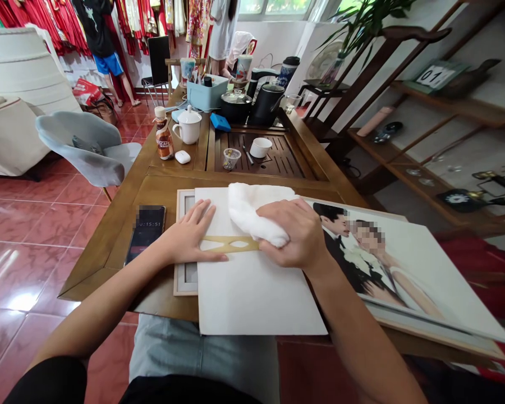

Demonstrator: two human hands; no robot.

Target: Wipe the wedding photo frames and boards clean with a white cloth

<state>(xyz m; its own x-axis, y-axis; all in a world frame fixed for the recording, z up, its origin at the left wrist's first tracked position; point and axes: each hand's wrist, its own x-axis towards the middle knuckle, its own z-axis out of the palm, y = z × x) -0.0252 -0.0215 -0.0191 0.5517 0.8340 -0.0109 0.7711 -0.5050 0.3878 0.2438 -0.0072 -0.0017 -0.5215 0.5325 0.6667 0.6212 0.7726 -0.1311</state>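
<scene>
A white album cover (pixel 252 286) with a gold emblem (pixel 231 243) lies on the wooden table (pixel 122 224) in front of me. My left hand (pixel 191 235) rests flat on its left side, fingers stretched out. My right hand (pixel 297 233) is closed around a white cloth (pixel 252 210) and presses it onto the cover beside the emblem. A picture frame (pixel 183 280) lies under the cover's left edge. To the right lies a large wedding photo (pixel 404 269) in a frame.
A phone (pixel 145 231) lies left of my left hand. Farther back stand a coffee bottle (pixel 164 134), a white teapot (pixel 188 125), a cup (pixel 261 147), a tea tray and kettles. A grey chair (pixel 84 147) sits at left, wooden shelves at right. A person stands far back.
</scene>
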